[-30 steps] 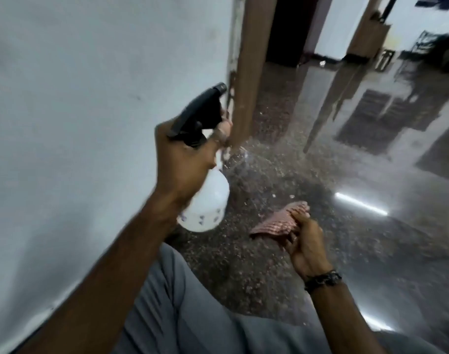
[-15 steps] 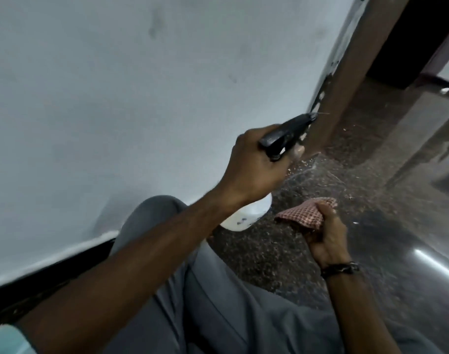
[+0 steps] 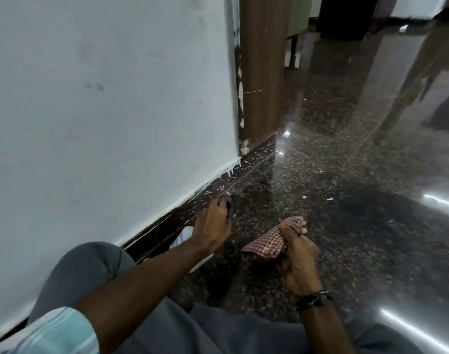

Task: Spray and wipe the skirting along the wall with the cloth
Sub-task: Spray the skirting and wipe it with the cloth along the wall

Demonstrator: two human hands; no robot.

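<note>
- Head view: a pale wall (image 3: 103, 98) fills the left side, smudged in places, and meets a brown wooden door frame (image 3: 263, 72) with chipped white paint along the join.
- The dark speckled skirting (image 3: 254, 157) runs along the foot of the wall toward the frame, flecked with white paint along its top edge.
- The polished dark speckled floor (image 3: 371, 187) reflects strip lights and stretches off into the room at the upper right.
- The left hand (image 3: 213, 226) grips the spray bottle (image 3: 184, 236) by its dark trigger head, low and just beside the skirting; only a bit of the white body shows behind the wrist.
- The right hand (image 3: 300, 259) clutches the red-and-white checked cloth (image 3: 269, 241), bunched above the floor, apart from the skirting.
- A dark wristband (image 3: 314, 300) sits on the right wrist; grey trousers (image 3: 218, 333) and a light striped sleeve (image 3: 60, 330) fill the bottom.
</note>
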